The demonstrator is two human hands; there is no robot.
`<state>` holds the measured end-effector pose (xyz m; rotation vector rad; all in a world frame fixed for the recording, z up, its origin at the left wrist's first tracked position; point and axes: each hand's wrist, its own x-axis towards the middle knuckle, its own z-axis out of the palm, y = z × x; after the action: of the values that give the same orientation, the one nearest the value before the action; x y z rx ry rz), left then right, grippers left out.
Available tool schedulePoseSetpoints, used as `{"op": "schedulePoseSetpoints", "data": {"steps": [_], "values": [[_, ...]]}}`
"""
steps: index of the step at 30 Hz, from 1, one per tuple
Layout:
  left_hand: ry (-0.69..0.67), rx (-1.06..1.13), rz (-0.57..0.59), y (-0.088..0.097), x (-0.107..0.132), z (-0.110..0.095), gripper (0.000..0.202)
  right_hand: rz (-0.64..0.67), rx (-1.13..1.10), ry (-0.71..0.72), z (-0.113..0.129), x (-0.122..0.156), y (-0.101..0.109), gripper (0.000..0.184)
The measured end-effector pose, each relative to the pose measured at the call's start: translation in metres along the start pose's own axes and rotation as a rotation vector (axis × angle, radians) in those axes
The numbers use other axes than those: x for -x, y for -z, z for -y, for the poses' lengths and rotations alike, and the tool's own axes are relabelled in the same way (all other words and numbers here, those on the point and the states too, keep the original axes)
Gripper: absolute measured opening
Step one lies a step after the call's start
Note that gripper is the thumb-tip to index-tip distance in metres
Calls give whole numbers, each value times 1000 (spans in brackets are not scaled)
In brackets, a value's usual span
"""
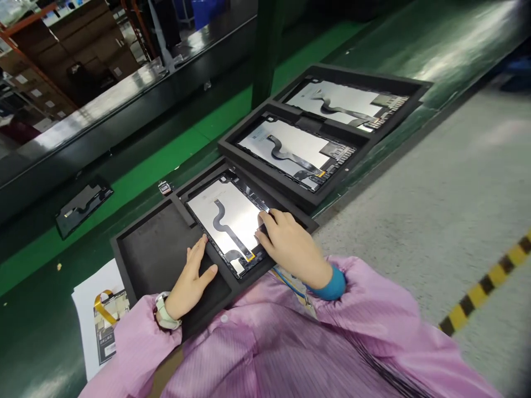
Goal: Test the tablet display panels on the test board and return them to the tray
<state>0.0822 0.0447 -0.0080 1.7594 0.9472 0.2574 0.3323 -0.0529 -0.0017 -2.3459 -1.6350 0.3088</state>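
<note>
A tablet screen assembly (pixel 202 205) lies with its silvery back up in the right compartment of a black foam tray (pixel 151 246). A dark, curved ribbon cable (pixel 224 226) runs down that back to a yellow end. My left hand (pixel 188 284) is open, its fingertips at the panel's left edge and the rest over the bare left compartment. At the panel's right edge, my right hand (pixel 292 246) has its thumb and index finger bent together around a small dark piece. The fingers hide most of this piece, so its kind cannot be made out.
Behind lie two more tablet panels (pixel 259 141) (pixel 305 99) in foam trays (pixel 232 145). A small metallic part (pixel 165 188) sits by the near tray. On the green bench (pixel 33 315) are a dark panel (pixel 83 207) and white paper (pixel 85 309) under an opened device. Grey floor (pixel 394 221) lies right.
</note>
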Motion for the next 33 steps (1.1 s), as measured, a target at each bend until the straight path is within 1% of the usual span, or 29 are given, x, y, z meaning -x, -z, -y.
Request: {"op": "schedulePoseSetpoints", "data": {"steps": [3, 5, 9, 12, 15, 17, 19, 22, 24, 25, 27, 29, 30, 31, 33], "values": [[45, 235, -12, -2, -2, -2, 79, -24, -46, -32, 4, 1, -4, 41], [68, 402, -34, -2, -2, -5, 78, -42, -82, -42, 1, 0, -6, 43], [92, 652, -70, -2, -5, -14, 70, -91, -140, -45, -7, 0, -13, 45], [44, 785, -100, -3, -11, -21, 60, -125, -171, -42, -11, 2, -20, 45], [-19, 867, -140, -8, -18, -30, 56, -159, -226, -34, -14, 5, -25, 47], [-3, 916, -145, -15, -24, -37, 59, -183, -273, -35, -17, 6, -27, 50], [36, 933, -101, -24, -30, -42, 61, -198, -304, -32, -18, 7, -28, 52], [93, 882, -24, -40, -39, -46, 73, -218, -315, -2, -18, 9, -30, 50], [125, 863, -39, -46, -41, -48, 85, -232, -320, 17, -18, 11, -32, 51], [136, 865, -62, -47, -40, -50, 88, -234, -332, 17, -18, 11, -33, 52], [150, 860, -99, -42, -31, -53, 85, -230, -379, 2, -22, 12, -33, 57], [177, 835, -155, -28, -12, -54, 81, -222, -435, -18, -28, 13, -28, 60], [199, 818, -206, -19, 0, -54, 81, -214, -457, -19, -31, 13, -23, 60], [226, 803, -279, -10, 13, -51, 83, -201, -472, -7, -35, 12, -15, 58], [272, 775, -509, 11, 42, -42, 89, -155, -481, 66, -37, 9, 6, 54]]}}
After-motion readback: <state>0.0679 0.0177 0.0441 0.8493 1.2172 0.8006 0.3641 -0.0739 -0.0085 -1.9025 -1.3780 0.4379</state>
